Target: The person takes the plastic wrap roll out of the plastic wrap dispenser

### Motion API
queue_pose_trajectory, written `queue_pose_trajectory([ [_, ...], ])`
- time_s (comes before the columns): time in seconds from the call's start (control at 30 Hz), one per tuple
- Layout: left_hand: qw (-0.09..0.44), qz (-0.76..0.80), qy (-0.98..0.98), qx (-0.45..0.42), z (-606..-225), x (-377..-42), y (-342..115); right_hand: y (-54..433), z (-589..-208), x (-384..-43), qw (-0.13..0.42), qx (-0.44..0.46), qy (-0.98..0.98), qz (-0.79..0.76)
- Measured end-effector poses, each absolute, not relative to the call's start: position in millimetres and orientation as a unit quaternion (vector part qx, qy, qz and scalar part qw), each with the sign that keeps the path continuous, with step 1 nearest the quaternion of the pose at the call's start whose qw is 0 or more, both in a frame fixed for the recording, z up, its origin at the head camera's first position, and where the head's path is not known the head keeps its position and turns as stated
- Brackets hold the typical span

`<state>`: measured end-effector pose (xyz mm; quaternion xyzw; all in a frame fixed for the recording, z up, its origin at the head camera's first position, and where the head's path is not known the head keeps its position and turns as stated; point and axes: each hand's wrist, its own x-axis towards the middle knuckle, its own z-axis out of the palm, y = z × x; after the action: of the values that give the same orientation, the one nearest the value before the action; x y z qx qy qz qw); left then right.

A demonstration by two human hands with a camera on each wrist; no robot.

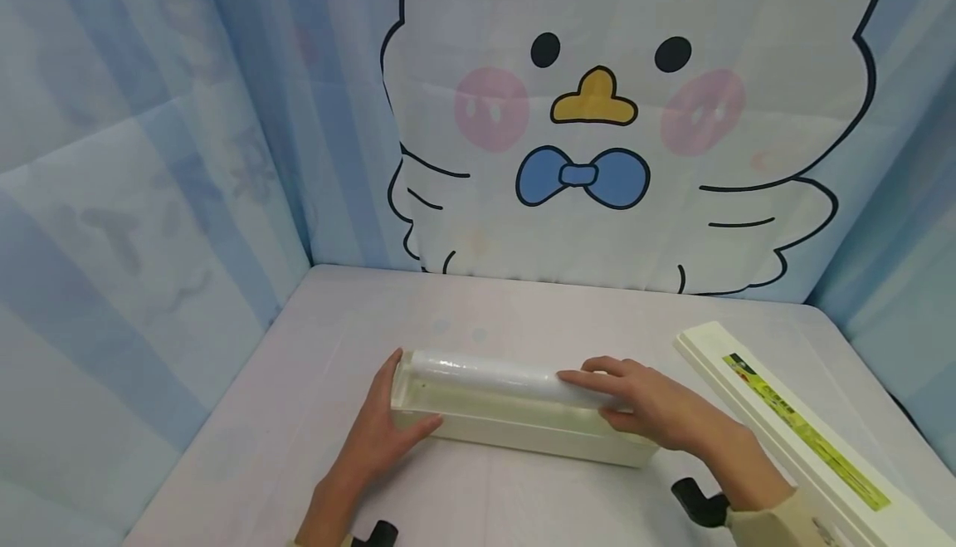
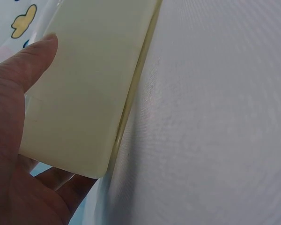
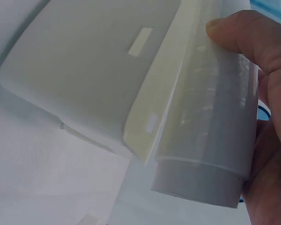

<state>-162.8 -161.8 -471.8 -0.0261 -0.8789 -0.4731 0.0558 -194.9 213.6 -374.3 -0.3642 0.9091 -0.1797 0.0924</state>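
Observation:
A long cream plastic box [image 1: 523, 437], uncovered at the top, lies across the middle of the table. My left hand [image 1: 377, 439] grips its left end, thumb on the near wall and fingers round the end, as the left wrist view also shows. Along the box's far side is a roll of cling film [image 1: 485, 374], its left end inside the box. My right hand [image 1: 660, 402] holds the roll near its right end. In the right wrist view the roll's bare core [image 3: 199, 185] sticks out past the film, raised beside the box's rim [image 3: 152, 103].
A long cream lid [image 1: 717, 356] with a yellow-green label [image 1: 807, 431] lies slanted on the right of the table [image 1: 358, 315]. Printed curtains [image 1: 597, 240] enclose the back and sides. A black strap piece [image 1: 698, 504] sits at the right wrist.

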Motion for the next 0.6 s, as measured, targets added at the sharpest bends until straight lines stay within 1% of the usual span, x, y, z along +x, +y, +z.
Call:
queue_pose_trajectory([
  [0.6, 0.056, -0.482, -0.874, -0.035, -473.7, -162.3, -161.8, 223.7, -367.1, -190.0, 0.08, -0.324, 0.92, -0.208],
])
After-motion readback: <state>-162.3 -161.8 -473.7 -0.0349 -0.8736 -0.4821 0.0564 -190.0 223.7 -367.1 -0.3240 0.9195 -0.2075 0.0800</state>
